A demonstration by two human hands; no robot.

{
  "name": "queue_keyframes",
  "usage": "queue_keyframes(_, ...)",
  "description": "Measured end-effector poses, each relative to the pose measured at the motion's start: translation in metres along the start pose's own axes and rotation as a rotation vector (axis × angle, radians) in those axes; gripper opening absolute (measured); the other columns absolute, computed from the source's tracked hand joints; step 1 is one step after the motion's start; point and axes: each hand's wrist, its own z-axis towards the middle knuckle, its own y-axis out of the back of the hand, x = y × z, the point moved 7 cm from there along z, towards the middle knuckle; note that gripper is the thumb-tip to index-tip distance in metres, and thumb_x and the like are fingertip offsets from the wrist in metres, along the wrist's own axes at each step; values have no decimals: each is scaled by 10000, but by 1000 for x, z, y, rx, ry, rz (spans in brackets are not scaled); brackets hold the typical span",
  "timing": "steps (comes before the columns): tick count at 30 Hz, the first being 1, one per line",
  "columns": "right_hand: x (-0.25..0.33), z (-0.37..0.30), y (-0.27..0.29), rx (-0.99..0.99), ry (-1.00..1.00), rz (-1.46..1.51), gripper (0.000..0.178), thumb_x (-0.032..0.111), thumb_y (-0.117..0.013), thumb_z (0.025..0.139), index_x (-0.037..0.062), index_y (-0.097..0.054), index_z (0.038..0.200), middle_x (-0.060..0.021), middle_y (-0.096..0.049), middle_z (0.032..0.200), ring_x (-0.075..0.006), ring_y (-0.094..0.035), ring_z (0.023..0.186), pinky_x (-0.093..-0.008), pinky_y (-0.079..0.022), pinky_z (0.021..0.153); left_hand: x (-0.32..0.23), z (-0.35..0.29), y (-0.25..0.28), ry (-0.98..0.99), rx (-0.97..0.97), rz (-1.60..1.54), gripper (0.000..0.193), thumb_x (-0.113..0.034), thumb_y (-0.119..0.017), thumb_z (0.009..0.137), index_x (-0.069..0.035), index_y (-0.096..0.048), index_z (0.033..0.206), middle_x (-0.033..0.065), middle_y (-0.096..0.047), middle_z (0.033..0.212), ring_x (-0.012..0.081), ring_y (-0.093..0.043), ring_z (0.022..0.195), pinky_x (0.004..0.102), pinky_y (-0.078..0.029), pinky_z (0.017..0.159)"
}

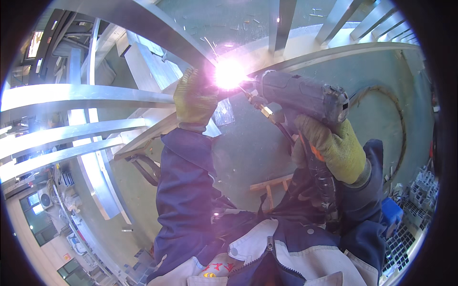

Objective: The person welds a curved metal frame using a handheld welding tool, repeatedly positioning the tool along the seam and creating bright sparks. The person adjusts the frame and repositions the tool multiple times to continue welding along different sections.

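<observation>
A black, pistol-shaped welding gun (303,93) with a brass fitting is gripped in my right hand (341,150), which wears a yellow-green glove. Its tip points left into a blinding white-pink glare (230,74) on the silver metal frame (305,55). The glare hides the joint under it. Just left of that light, my left hand (195,100), gloved alike, is closed round the frame where its bars meet. Part of its fingers is lost in the glow. A dark hose or cable hangs from the gun past my right forearm.
Curved silver bars (86,95) spread from the frame to the left, with more upright bars at the upper right. A cable (400,114) loops over the green floor at the right. A wooden stand (272,185), a blue container (392,211) and a dark grid rack (398,248) are lower down.
</observation>
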Motion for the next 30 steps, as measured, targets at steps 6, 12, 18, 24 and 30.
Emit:
queue_keyframes(6, 3, -24, 0, -98, 53, 127, 456, 326, -729, 1113, 18, -666, 1443, -82, -737, 961, -163, -699, 720, -321, -563, 645, 9, -2, 3, 101, 51, -271, 157, -106, -781, 1029, -52, -775, 1177, 123, -764, 1039, 282, -768, 934, 367, -599, 824)
queue_keyframes(12, 19, -52, -18, -158, 89, 184, 505, 317, -746, 1095, -11, -635, 1463, -152, -770, 904, -192, -697, 708, -321, -555, 633, -19, -70, 22, 298, -247, -703, 324, -195, -531, 1216, -7, -670, 1439, 62, -731, 1183, 109, -664, 976, 252, -563, 857)
queue_keyframes(18, 25, -60, -63, -184, 148, 40, 418, 237, -717, 1122, -16, -654, 1448, -152, -782, 905, -185, -704, 691, -319, -578, 647, -94, -172, -69, 407, 675, -1094, 330, -314, -723, 1133, -63, -791, 1337, 84, -807, 1245, 185, -741, 1133, 355, -613, 974)
queue_keyframes(24, 53, -53, -129, -165, 176, -395, 358, 210, -675, 1135, -2, -685, 1422, -80, -752, 858, -143, -700, 707, -289, -539, 641, -238, -234, -55, 47, 1350, -1538, 568, -373, -789, 1071, -68, -674, 1536, 118, -762, 1400, 224, -705, 1264, 374, -539, 1127)
queue_keyframes(30, 59, -13, -175, -217, 137, -655, 363, 256, -702, 1129, 5, -714, 1391, -71, -744, 971, -125, -717, 717, -287, -555, 626, -278, -251, -20, -584, 627, -1394, 488, -426, -713, 1103, -135, -713, 1495, 188, -763, 1322, 366, -722, 1215, 451, -566, 1056)
